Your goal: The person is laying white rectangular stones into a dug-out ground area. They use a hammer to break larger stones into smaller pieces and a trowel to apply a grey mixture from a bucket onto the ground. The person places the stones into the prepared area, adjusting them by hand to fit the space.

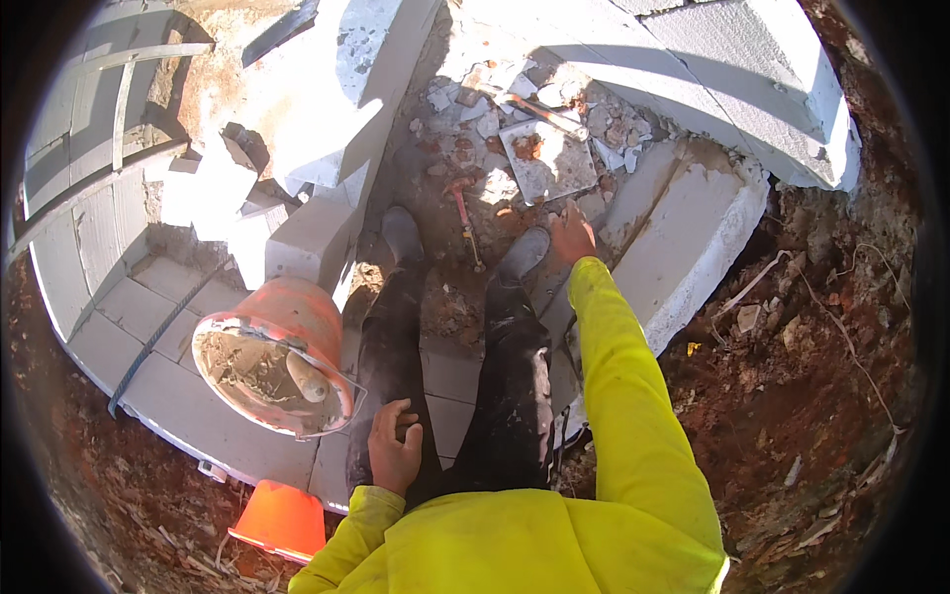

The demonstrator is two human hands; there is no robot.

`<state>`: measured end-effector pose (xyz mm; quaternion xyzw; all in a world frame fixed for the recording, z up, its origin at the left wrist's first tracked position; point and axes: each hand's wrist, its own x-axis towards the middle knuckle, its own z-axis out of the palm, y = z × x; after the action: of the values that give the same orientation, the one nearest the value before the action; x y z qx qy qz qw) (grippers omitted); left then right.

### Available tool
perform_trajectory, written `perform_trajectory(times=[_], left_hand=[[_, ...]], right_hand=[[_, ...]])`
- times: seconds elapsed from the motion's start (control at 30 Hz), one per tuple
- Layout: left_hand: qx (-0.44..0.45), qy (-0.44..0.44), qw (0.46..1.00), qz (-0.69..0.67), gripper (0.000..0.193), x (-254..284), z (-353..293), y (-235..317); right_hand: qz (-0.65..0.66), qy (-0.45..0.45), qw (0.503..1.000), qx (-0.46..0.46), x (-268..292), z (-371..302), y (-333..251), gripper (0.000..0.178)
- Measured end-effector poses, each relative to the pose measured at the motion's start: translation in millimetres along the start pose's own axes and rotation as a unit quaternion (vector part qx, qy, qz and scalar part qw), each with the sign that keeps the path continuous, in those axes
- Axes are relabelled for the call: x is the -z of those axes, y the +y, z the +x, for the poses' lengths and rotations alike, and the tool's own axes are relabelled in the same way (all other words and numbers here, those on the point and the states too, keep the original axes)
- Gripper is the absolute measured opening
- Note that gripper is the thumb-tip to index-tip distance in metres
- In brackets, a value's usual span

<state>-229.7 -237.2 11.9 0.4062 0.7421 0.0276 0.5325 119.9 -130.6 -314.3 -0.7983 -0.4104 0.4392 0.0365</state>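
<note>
My left hand [396,450] hovers by my left thigh, its fingers loosely bent and apart, with nothing in it. To its left, an orange-red bucket [315,327] crusted with mortar leans on the block wall. Inside the bucket is a tool's rounded handle [307,378]. My right hand [571,234] reaches forward past my right foot, fingers stretched downward beside a pale block ledge [683,233]; I see nothing held there. Just beyond those fingers lies a dusty square slab [547,158]. A red-headed hammer [462,211] rests on the ground between my feet.
A long-handled tool [539,112] lies across the slab amid broken pieces. Block walls flank the trench, with a large pale block [737,69] at far right. Loose block pieces [213,188] sit at left. A bright orange bucket [282,520] lies near lower left. Reddish soil [792,396] slopes at right.
</note>
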Motion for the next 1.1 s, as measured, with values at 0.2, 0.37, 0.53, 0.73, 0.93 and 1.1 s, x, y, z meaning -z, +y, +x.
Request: perform_trajectory(times=[0.2,0.37,0.53,0.73,0.93,1.1], left_hand=[[0.024,-0.004,1.000,0.016,0.035,-32,9,-9],[0.025,-0.008,0.999,0.045,0.038,-47,8,-5],[0.038,-0.008,0.998,0.049,0.038,-56,0,-8],[0.022,-0.013,0.998,0.050,0.035,-43,9,2],[0.012,-0.026,1.000,-0.001,0.034,-29,6,10],[-0.030,-0.039,0.997,-0.054,0.067,-40,50,43]], right_hand=[[0.034,0.144,0.988,0.036,5,179,98,0.069],[-0.018,0.249,0.965,-0.073,-32,139,52,0.075],[0.113,0.163,0.970,0.137,-47,50,39,0.047],[0.082,0.152,0.983,-0.058,-52,39,-31,0.111],[0.223,0.021,0.967,-0.122,11,-14,-48,0.094],[0.387,-0.112,0.909,-0.111,114,-165,-53,0.086]])
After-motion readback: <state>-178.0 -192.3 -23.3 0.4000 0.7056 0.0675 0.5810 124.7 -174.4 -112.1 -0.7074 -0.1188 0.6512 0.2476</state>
